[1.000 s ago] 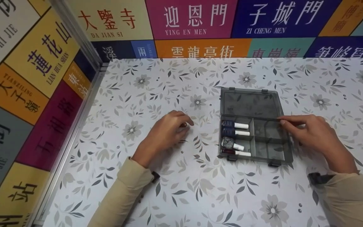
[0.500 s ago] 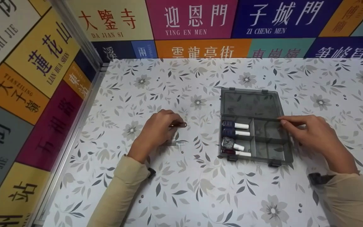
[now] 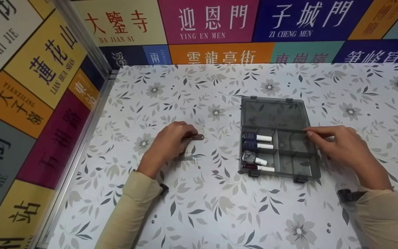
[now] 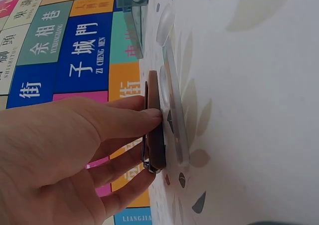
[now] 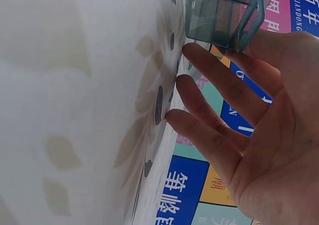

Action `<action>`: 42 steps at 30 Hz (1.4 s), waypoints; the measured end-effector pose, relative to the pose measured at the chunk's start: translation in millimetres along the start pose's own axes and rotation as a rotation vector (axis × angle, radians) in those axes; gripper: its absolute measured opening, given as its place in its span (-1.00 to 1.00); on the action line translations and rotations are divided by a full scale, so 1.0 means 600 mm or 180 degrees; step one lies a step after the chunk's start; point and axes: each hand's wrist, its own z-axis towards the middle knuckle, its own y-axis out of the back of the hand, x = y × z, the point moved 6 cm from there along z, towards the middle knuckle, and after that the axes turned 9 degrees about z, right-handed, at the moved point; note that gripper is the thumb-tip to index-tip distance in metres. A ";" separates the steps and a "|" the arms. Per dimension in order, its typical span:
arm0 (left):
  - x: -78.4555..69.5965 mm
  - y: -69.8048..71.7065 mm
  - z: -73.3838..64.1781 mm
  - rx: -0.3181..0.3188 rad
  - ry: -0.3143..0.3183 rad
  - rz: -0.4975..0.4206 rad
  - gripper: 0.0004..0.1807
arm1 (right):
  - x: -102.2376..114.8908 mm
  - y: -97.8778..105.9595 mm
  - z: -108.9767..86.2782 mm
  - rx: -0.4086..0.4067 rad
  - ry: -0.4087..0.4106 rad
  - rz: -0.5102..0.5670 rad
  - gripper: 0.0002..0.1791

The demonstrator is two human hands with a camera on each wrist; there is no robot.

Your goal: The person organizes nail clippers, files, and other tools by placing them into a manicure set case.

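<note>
In the head view my left hand (image 3: 169,143) is low over the table, left of the box. It pinches a brown nail clipper (image 4: 156,130) with a thin metal lever, thumb on one side and fingers on the other. Beside the clipper, a clear plastic piece with a rounded end (image 4: 174,95) lies on the tablecloth. My right hand (image 3: 346,145) pinches the right edge of an open, smoky see-through compartment box (image 3: 277,162) near its hinge. Its other fingers reach down to the tabletop in the right wrist view.
Several nail polish bottles (image 3: 257,137) with white caps lie in the box's left compartments: dark blue, glittery grey and dark red. The box's lid (image 3: 273,112) lies folded back. Sign-covered panels (image 3: 206,20) border the flower-patterned table (image 3: 233,214) at the back and left.
My left hand has drawn back leftward and lowered to the table, and the brown nail clipper now shows at its fingertips. My right hand and the box stay where they were.
</note>
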 end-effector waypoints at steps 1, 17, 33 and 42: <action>-0.001 0.000 0.000 -0.0008 -0.0008 0.0002 -0.75 | 0.000 0.000 0.000 0.0001 -0.0002 0.0000 -0.52; -0.037 0.011 0.001 -0.0250 -0.0338 -0.0017 -0.80 | -0.001 -0.001 0.001 -0.0009 -0.0031 0.0019 -0.53; -0.108 0.021 0.014 -0.0360 -0.0630 0.0039 -0.75 | -0.003 -0.001 0.002 0.0022 -0.0043 0.0012 -0.52; -0.159 0.017 0.041 -0.0310 -0.0739 0.0034 -0.76 | 0.000 -0.001 0.000 0.0064 -0.0046 0.0048 -0.53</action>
